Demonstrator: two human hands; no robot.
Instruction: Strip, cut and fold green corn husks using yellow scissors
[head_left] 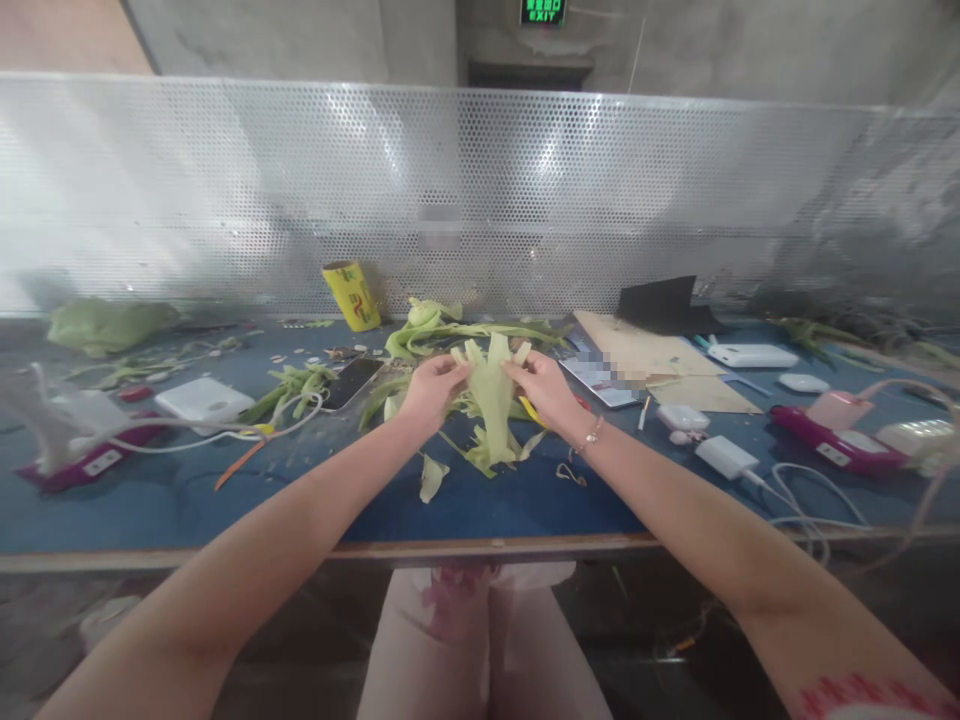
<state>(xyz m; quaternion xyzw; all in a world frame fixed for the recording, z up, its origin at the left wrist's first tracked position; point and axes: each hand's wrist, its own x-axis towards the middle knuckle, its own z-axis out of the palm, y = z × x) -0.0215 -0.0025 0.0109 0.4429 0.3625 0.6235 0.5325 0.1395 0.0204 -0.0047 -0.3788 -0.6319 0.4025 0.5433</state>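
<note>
Between my two hands a pale green leafy piece (493, 400) is held up over the blue table (480, 510), its top split into several strips. My left hand (435, 388) pinches a strip at its upper left. At the upper right, my right hand (546, 385) pinches another strip. Torn green scraps (484, 455) lie beneath the piece, with a curled pale scrap (433, 478) in front of my left hand. Behind both hands rests a bundle of long green leaves (424, 325). Something yellow (529, 410) shows beside my right hand.
A yellow roll (352, 296) stands by the perforated screen (300, 190). Left are a dark phone (352, 384), a white box (204, 399) and cables. Right are a tablet (600, 378), cardboard (645, 345), a white charger (726, 457) and a magenta power strip (840, 440).
</note>
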